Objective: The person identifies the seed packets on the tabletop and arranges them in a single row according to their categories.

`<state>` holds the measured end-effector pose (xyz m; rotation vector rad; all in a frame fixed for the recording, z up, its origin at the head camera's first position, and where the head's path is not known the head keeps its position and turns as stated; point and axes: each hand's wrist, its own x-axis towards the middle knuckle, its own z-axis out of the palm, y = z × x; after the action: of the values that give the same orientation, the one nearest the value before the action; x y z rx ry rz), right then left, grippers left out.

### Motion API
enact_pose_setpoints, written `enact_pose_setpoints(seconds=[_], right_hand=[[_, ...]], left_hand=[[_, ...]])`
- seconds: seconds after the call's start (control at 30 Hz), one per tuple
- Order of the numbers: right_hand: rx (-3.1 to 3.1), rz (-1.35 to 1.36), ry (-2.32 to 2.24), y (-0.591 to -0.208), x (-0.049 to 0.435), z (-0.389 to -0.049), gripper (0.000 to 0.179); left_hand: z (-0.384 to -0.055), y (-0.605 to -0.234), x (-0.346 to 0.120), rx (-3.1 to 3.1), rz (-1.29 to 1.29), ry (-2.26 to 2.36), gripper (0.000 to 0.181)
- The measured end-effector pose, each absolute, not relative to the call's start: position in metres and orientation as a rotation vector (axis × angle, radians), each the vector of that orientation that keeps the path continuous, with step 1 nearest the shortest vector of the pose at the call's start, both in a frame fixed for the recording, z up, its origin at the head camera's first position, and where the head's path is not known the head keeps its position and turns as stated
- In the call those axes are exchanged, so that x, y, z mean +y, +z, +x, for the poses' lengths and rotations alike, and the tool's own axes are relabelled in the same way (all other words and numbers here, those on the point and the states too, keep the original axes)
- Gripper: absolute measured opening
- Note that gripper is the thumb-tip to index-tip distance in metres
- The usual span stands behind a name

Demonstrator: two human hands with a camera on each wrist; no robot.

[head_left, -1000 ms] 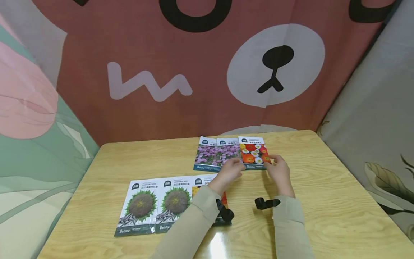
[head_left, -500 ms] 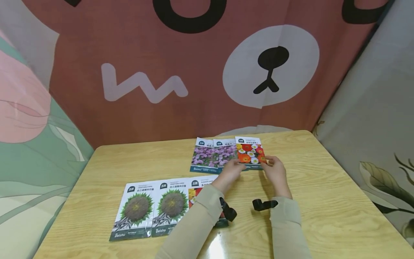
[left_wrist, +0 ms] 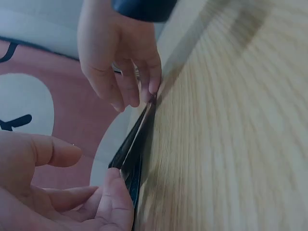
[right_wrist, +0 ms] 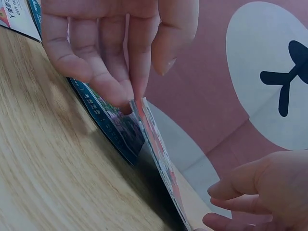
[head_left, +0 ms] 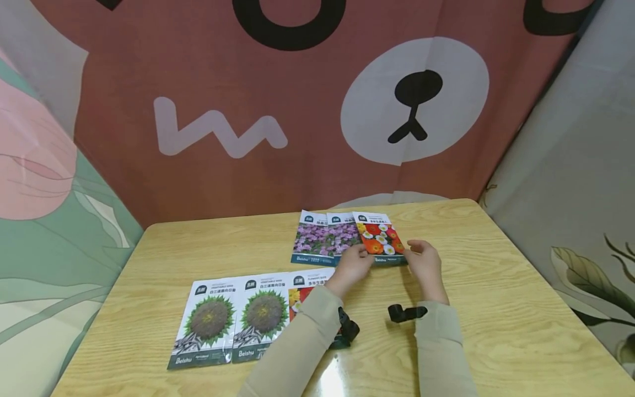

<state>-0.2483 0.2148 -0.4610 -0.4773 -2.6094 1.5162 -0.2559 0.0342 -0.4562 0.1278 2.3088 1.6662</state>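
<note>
Just right of the middle of the far edge of the table [head_left: 501, 270], a red-flower packet [head_left: 379, 237] is leaning with its near side raised off the wood, its left part covering one of two purple-flower packets [head_left: 310, 238] that are lying overlapped beside it. The left hand [head_left: 353, 268] is pinching the raised side at its left corner; the right hand [head_left: 428, 270] is pinching the right corner between fingertips — its other fingers are standing loosely apart. Toward the near edge, left of centre, two sunflower packets [head_left: 209, 320] are lying side by side, with another flower packet [head_left: 308, 280] at their right, partly hidden by the left sleeve [head_left: 292, 353].
</note>
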Motion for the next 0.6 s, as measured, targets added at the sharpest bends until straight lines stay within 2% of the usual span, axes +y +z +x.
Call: enact_pose_setpoints(seconds=[0.4,0.6], right_hand=[[-2.677,-0.427,1.516,-0.4583,0.2195,-0.2447,0.039],[-2.701,-0.416,1.52,-0.4599,0.2208,-0.2462,0.039]], left_hand=[[-0.2524,-0.457,0.0261,2.441,0.083,1.742,0.026],[-0.2506,-0.4582,0.0247,2.336,0.019,1.828,0.031]])
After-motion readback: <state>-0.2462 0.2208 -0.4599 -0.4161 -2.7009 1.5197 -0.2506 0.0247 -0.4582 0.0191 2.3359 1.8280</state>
